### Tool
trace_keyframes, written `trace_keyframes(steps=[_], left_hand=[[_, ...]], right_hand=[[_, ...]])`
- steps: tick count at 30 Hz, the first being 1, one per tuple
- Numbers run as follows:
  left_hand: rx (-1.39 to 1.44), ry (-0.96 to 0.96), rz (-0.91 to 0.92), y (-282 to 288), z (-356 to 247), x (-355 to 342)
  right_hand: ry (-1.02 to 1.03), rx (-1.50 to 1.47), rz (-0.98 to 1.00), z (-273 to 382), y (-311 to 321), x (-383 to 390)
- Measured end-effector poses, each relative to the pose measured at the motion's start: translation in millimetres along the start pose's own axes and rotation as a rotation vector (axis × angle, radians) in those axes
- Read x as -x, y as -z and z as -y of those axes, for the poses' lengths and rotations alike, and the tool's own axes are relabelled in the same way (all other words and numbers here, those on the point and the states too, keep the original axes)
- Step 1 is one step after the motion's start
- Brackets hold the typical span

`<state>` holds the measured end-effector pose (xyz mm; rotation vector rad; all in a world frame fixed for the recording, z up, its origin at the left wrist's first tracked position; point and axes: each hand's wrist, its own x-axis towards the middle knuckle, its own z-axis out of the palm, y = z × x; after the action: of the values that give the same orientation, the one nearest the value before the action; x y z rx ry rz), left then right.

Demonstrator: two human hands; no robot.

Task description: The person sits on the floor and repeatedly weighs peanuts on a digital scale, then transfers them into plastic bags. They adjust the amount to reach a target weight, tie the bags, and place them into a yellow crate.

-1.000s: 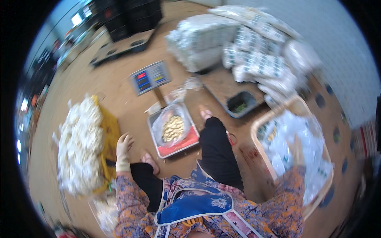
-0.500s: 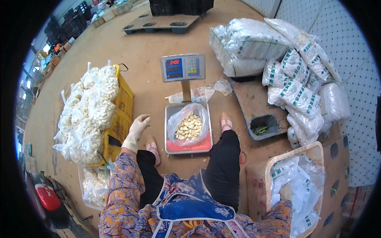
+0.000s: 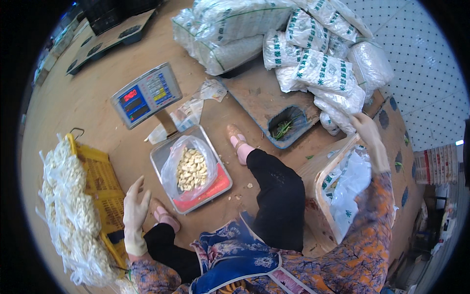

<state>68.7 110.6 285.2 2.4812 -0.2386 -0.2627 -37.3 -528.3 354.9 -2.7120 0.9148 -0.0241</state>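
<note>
My left hand (image 3: 135, 208), in a pale glove, is raised between the yellow crate and the scale, its fingers spread with nothing in them. On the platform of the digital scale (image 3: 223, 182) sits an open clear plastic bag (image 3: 172, 183) of peeled garlic cloves (image 3: 192, 169). My right hand (image 3: 369, 134), also gloved, reaches past the far end of a beige bin (image 3: 325, 208) holding white plastic bags with green print (image 3: 348, 188). Its fingers are bent together beside the piled printed packs (image 3: 323, 68); what they hold, if anything, is hidden.
At left, the yellow crate (image 3: 100, 179) is heaped with knotted bags of garlic (image 3: 68, 206). Ahead right, a pallet (image 3: 264, 93) with a hole lies beneath the packs. Another pallet (image 3: 115, 36) carries black crates. My feet flank the scale.
The view has swung to the right, so the scale sits further left and tilted. My right hand has come into sight over the bin's far end. My left fingers have spread.
</note>
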Motion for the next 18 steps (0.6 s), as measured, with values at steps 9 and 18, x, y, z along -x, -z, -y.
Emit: trace_keyframes(steps=[9,18], left_hand=[[-0.102,0.099,0.072,-12,-7,-25],[-0.199,0.201,0.180,-39,-13,-57]], right_hand=[[-0.501,-0.953,0.312,51,-213,-145],[-0.616,-1.525,0.165,61,-265,-248]])
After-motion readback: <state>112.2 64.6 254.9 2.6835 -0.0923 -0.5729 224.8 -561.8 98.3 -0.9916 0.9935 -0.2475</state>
